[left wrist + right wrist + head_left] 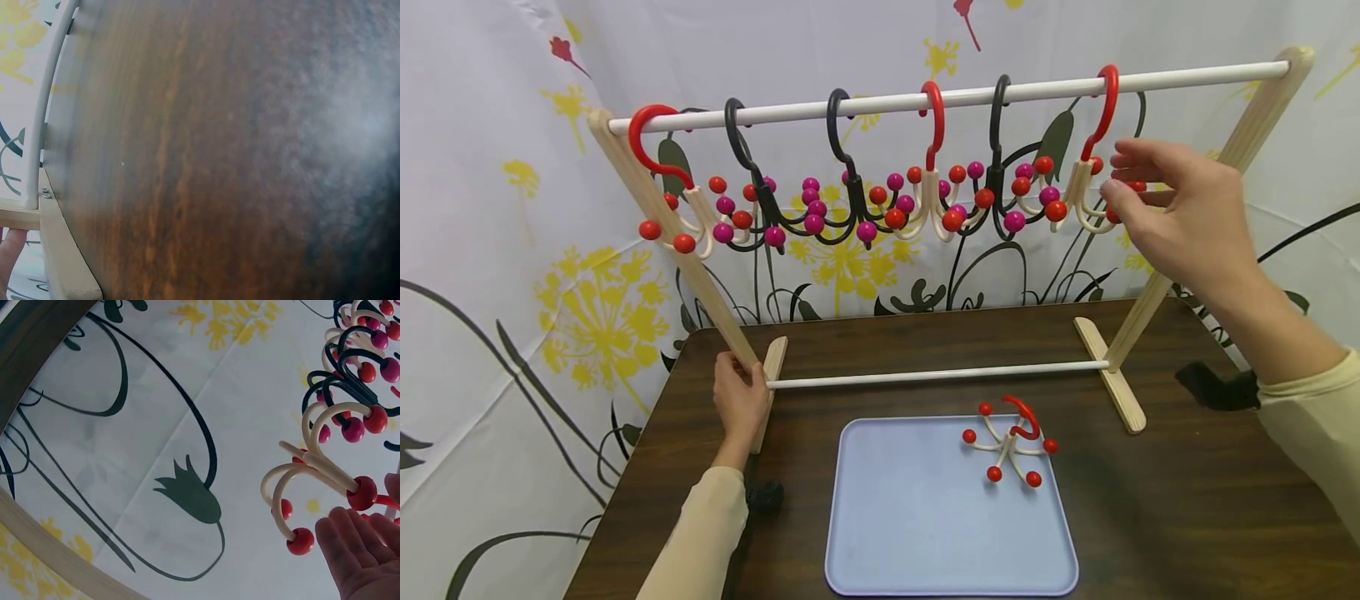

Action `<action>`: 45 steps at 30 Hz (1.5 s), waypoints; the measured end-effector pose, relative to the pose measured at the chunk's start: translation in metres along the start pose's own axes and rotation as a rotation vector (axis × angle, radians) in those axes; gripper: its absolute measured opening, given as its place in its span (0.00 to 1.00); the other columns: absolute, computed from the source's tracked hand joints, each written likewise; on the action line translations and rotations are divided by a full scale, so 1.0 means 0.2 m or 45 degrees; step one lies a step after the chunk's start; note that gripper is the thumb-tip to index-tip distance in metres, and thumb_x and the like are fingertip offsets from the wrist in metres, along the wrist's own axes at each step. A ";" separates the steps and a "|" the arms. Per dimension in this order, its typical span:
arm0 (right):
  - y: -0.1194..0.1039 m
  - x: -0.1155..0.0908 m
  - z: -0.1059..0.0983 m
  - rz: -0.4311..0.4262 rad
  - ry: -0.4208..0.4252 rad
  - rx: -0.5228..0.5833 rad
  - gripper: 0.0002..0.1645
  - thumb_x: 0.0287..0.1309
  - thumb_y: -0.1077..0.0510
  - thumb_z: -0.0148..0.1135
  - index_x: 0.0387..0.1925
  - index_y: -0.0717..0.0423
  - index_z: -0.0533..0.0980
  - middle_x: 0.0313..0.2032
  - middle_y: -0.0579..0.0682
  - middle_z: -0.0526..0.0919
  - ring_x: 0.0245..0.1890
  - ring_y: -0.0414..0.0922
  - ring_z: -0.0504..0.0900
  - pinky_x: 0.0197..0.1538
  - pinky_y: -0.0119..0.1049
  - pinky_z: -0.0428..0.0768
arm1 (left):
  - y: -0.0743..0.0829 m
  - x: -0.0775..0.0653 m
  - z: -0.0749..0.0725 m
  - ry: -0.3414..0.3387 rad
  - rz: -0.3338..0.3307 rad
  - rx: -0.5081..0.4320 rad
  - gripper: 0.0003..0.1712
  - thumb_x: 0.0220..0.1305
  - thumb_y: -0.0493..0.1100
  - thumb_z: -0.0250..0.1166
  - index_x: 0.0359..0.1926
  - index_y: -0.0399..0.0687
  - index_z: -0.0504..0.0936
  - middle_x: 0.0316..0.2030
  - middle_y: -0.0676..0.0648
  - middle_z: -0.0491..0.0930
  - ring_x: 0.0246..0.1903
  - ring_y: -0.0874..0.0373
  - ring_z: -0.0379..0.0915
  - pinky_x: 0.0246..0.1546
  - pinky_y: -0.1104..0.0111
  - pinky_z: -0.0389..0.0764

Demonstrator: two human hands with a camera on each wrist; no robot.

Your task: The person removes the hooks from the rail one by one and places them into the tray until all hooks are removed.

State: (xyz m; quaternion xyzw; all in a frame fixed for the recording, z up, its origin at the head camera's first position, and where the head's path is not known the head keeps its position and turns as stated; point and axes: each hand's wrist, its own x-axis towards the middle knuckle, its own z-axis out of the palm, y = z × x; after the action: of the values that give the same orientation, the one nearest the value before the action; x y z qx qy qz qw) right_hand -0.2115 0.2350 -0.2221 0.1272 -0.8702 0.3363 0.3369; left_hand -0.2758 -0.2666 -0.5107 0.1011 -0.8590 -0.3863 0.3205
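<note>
A wooden rack with a white top rail [887, 104] carries several octopus-style hook hangers with ball-tipped arms. My left hand [739, 400] grips the left wooden post [718, 312] low down, by its foot. One finger [12, 249] shows under the wood in the left wrist view. My right hand [1195, 212] is raised beside the rightmost hanger [1081, 179], which has a red hook, cream arms and red balls. Its fingers are spread and gently bent, close to the balls. In the right wrist view, the fingertips are right by a red ball [362, 493].
A pale blue tray [910, 517] lies on the dark wooden table [1210, 508]. Near its back right corner is another red-hooked hanger [1011, 442]. A white lower bar [932, 374] joins the rack's feet. Behind hangs a flower-printed curtain [512, 275].
</note>
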 end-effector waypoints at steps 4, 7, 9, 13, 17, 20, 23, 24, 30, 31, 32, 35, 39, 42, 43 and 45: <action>-0.01 0.07 0.02 0.147 -0.163 -0.011 0.31 0.62 0.47 0.58 0.66 0.49 0.68 0.55 0.55 0.80 0.53 0.48 0.80 0.41 0.18 0.74 | 0.00 0.00 0.00 0.018 -0.001 0.005 0.17 0.60 0.38 0.61 0.48 0.37 0.69 0.40 0.37 0.71 0.39 0.42 0.72 0.39 0.48 0.68; 0.00 0.11 0.05 0.194 -0.236 -0.021 0.32 0.62 0.46 0.58 0.66 0.51 0.68 0.54 0.56 0.80 0.51 0.53 0.81 0.38 0.17 0.74 | 0.00 0.00 0.00 0.021 0.008 0.010 0.17 0.61 0.38 0.61 0.48 0.37 0.68 0.40 0.37 0.71 0.39 0.42 0.71 0.39 0.48 0.67; 0.01 0.12 0.07 0.207 -0.267 -0.028 0.31 0.62 0.47 0.57 0.65 0.53 0.69 0.53 0.57 0.81 0.50 0.53 0.81 0.37 0.18 0.74 | 0.00 0.00 0.00 0.017 0.009 0.013 0.17 0.61 0.38 0.61 0.48 0.37 0.68 0.40 0.37 0.71 0.39 0.42 0.71 0.39 0.48 0.67; 0.05 0.14 0.09 0.216 -0.277 -0.054 0.30 0.63 0.47 0.57 0.63 0.55 0.70 0.51 0.58 0.82 0.48 0.54 0.82 0.34 0.17 0.72 | 0.00 0.00 0.00 0.014 0.004 0.020 0.16 0.61 0.38 0.61 0.48 0.38 0.69 0.39 0.38 0.71 0.38 0.42 0.71 0.38 0.48 0.68; 0.07 0.15 0.10 0.233 -0.275 -0.064 0.29 0.63 0.46 0.57 0.62 0.55 0.72 0.51 0.57 0.82 0.47 0.53 0.82 0.34 0.18 0.72 | 0.00 0.00 0.00 0.018 0.011 0.018 0.17 0.61 0.39 0.62 0.48 0.38 0.69 0.40 0.38 0.71 0.38 0.42 0.71 0.38 0.48 0.68; 0.08 0.15 0.11 0.229 -0.286 -0.066 0.29 0.63 0.45 0.57 0.61 0.54 0.72 0.50 0.56 0.83 0.46 0.51 0.83 0.36 0.20 0.74 | -0.01 0.00 0.01 0.023 0.010 0.019 0.17 0.61 0.39 0.62 0.48 0.38 0.69 0.40 0.38 0.71 0.38 0.42 0.71 0.37 0.47 0.68; 0.08 0.15 0.11 0.219 -0.287 -0.071 0.28 0.63 0.45 0.57 0.61 0.54 0.73 0.48 0.56 0.83 0.45 0.51 0.83 0.38 0.21 0.74 | -0.01 -0.01 0.01 0.018 0.008 0.027 0.17 0.61 0.39 0.62 0.48 0.39 0.68 0.39 0.38 0.71 0.38 0.42 0.71 0.36 0.47 0.68; 0.08 0.15 0.11 0.216 -0.283 -0.077 0.28 0.63 0.45 0.57 0.60 0.55 0.73 0.47 0.56 0.84 0.45 0.51 0.83 0.38 0.22 0.74 | -0.01 -0.01 0.01 0.016 0.011 0.028 0.17 0.61 0.39 0.62 0.48 0.38 0.68 0.39 0.37 0.71 0.37 0.42 0.71 0.36 0.47 0.68; 0.08 0.15 0.11 0.224 -0.254 -0.106 0.27 0.64 0.46 0.56 0.60 0.55 0.73 0.50 0.55 0.82 0.49 0.53 0.82 0.46 0.33 0.78 | 0.00 0.00 0.01 0.023 0.024 0.020 0.17 0.61 0.39 0.62 0.48 0.39 0.68 0.39 0.38 0.71 0.38 0.42 0.71 0.36 0.47 0.68; 0.08 0.16 0.12 0.227 -0.251 -0.106 0.27 0.64 0.46 0.56 0.60 0.55 0.73 0.51 0.55 0.82 0.49 0.53 0.81 0.47 0.34 0.78 | 0.00 0.00 0.01 0.027 0.024 0.018 0.17 0.61 0.39 0.62 0.48 0.38 0.68 0.39 0.38 0.71 0.38 0.42 0.71 0.36 0.47 0.68; 0.08 0.16 0.12 0.230 -0.244 -0.106 0.27 0.64 0.46 0.56 0.59 0.56 0.74 0.50 0.55 0.82 0.49 0.53 0.81 0.48 0.34 0.78 | 0.00 0.01 0.01 0.032 0.027 0.016 0.17 0.61 0.39 0.62 0.48 0.38 0.68 0.39 0.37 0.71 0.38 0.42 0.71 0.36 0.47 0.68; 0.08 0.17 0.12 0.239 -0.231 -0.104 0.26 0.64 0.47 0.56 0.57 0.57 0.74 0.50 0.55 0.83 0.49 0.53 0.82 0.45 0.28 0.78 | 0.00 0.01 0.01 0.039 0.033 0.015 0.17 0.61 0.39 0.62 0.48 0.38 0.68 0.39 0.37 0.71 0.38 0.42 0.71 0.36 0.47 0.67; 0.07 0.17 0.11 0.245 -0.219 -0.089 0.25 0.63 0.47 0.56 0.57 0.57 0.75 0.50 0.56 0.83 0.47 0.52 0.82 0.38 0.21 0.74 | 0.00 0.01 0.01 0.033 0.029 0.014 0.17 0.61 0.39 0.62 0.48 0.38 0.68 0.39 0.37 0.71 0.38 0.42 0.71 0.36 0.47 0.67; 0.06 0.18 0.10 0.248 -0.199 -0.069 0.25 0.63 0.48 0.57 0.56 0.57 0.75 0.50 0.57 0.82 0.45 0.47 0.83 0.37 0.20 0.73 | 0.00 0.00 0.01 0.028 0.020 0.014 0.17 0.61 0.39 0.62 0.48 0.38 0.68 0.39 0.37 0.70 0.37 0.41 0.71 0.36 0.47 0.67; 0.06 0.18 0.09 0.250 -0.190 -0.070 0.24 0.63 0.48 0.57 0.56 0.57 0.75 0.50 0.57 0.82 0.45 0.45 0.83 0.37 0.20 0.72 | 0.00 0.00 0.01 0.030 0.020 0.015 0.17 0.61 0.39 0.62 0.48 0.38 0.68 0.39 0.37 0.70 0.37 0.41 0.70 0.36 0.47 0.67; 0.05 0.19 0.08 0.256 -0.169 -0.062 0.24 0.63 0.48 0.58 0.56 0.57 0.75 0.50 0.57 0.82 0.42 0.39 0.83 0.36 0.19 0.72 | 0.00 0.00 0.01 0.031 0.017 0.020 0.17 0.61 0.39 0.62 0.48 0.38 0.68 0.39 0.37 0.70 0.37 0.41 0.70 0.36 0.47 0.67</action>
State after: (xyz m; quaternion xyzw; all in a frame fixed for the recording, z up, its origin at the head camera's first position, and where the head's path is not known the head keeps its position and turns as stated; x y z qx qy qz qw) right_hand -0.2516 0.2314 -0.2106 0.0533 -0.9069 0.3380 0.2460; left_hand -0.2767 -0.2650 -0.5122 0.1025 -0.8587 -0.3762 0.3327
